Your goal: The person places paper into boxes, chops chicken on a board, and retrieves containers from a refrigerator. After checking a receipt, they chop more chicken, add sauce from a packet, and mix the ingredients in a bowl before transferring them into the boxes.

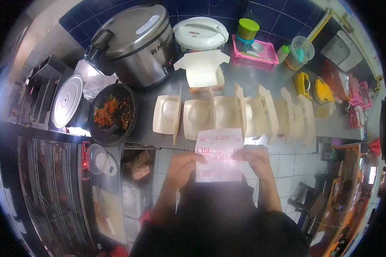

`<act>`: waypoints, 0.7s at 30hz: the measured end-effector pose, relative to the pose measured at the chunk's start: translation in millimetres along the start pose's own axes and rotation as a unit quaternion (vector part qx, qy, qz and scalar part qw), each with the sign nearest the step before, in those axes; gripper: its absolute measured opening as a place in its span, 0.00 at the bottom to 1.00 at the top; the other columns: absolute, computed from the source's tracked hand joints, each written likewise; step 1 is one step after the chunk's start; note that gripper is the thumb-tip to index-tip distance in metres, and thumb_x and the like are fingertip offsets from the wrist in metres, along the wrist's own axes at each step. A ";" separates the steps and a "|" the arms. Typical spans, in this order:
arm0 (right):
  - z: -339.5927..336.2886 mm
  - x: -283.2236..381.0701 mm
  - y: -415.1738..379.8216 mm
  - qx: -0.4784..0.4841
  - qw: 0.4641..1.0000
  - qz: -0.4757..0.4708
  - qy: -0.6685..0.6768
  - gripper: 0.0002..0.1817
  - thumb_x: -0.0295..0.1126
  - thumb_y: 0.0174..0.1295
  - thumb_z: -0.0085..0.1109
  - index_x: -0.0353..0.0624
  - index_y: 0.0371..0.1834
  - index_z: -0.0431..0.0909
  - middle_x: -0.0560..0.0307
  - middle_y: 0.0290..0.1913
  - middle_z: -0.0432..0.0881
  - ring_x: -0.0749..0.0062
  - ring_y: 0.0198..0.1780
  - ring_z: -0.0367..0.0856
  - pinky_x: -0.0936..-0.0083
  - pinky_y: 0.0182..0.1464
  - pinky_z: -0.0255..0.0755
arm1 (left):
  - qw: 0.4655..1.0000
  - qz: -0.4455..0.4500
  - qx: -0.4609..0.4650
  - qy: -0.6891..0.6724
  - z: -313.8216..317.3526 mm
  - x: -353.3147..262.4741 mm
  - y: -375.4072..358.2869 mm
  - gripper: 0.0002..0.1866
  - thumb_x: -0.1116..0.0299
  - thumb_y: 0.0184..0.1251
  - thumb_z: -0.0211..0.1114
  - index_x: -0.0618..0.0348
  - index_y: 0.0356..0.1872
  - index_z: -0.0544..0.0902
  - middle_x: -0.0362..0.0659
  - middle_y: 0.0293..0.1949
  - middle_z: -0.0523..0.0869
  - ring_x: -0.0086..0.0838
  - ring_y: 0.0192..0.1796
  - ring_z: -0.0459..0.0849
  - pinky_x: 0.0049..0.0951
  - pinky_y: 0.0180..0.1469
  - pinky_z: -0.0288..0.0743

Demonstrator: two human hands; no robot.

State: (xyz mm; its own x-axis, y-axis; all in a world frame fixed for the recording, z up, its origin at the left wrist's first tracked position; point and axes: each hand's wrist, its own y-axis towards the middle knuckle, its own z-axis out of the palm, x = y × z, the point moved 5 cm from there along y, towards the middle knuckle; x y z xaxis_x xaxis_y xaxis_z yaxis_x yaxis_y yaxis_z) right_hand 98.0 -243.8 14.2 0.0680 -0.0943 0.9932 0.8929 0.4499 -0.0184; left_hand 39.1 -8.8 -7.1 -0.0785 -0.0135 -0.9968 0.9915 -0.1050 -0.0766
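Observation:
In front of my chest I hold up a flat white rice paper sleeve (217, 171) with pink "RICE" lettering. My left hand (182, 169) pinches its left edge, and my right hand (256, 160) pinches the right edge. Just beyond it, several paper food boxes (158, 124) stand in a row along the counter with their lids up. Pale, rounded white portions (197, 115) that look like rice sit in the boxes on the left. The contents of the boxes at the right end are hidden by their lids.
Behind the row stand a large steel rice cooker (135, 60), a white lidded container (200, 32) and another open box (201, 76). A black pan (131, 92) of reddish food is at left. A pink basket (261, 64) and a yellow dispenser (303, 85) are at the back right.

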 end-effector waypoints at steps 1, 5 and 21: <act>1.6 1.4 -0.7 -0.009 0.997 0.019 -0.070 0.03 0.21 0.55 0.65 0.37 0.33 0.85 0.56 0.35 0.86 0.78 0.35 0.82 0.81 0.38 0.75 | 0.999 0.020 0.011 -0.043 -0.4 -1.0 0.4 0.14 0.82 0.60 0.47 0.69 0.34 0.84 0.48 0.39 0.86 0.28 0.43 0.83 0.25 0.47 0.74; 5.0 -4.9 0.4 -0.069 0.991 0.011 -0.109 0.09 0.23 0.54 0.71 0.37 0.37 0.83 0.60 0.34 0.85 0.84 0.31 0.79 0.85 0.32 0.73 | 0.993 0.076 0.021 -0.086 -2.8 -4.1 1.1 0.08 0.79 0.64 0.56 0.72 0.37 0.82 0.49 0.39 0.86 0.27 0.43 0.83 0.24 0.46 0.75; 13.4 6.4 6.4 -0.063 0.973 0.044 -0.219 0.09 0.27 0.56 0.69 0.36 0.40 0.85 0.56 0.34 0.87 0.79 0.32 0.82 0.81 0.36 0.75 | 0.974 0.033 -0.092 0.203 4.9 -27.2 7.1 0.10 0.74 0.61 0.69 0.66 0.43 0.86 0.50 0.36 0.90 0.24 0.36 0.88 0.23 0.42 0.79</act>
State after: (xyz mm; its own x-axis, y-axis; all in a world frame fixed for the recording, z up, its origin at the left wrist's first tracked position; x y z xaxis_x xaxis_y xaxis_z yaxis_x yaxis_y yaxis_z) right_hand 98.2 -229.5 22.0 -0.0251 0.3386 0.9406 0.9417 0.3238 -0.0915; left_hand 47.7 -14.1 19.6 -0.0045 0.3835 -0.9235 0.9977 0.0644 0.0219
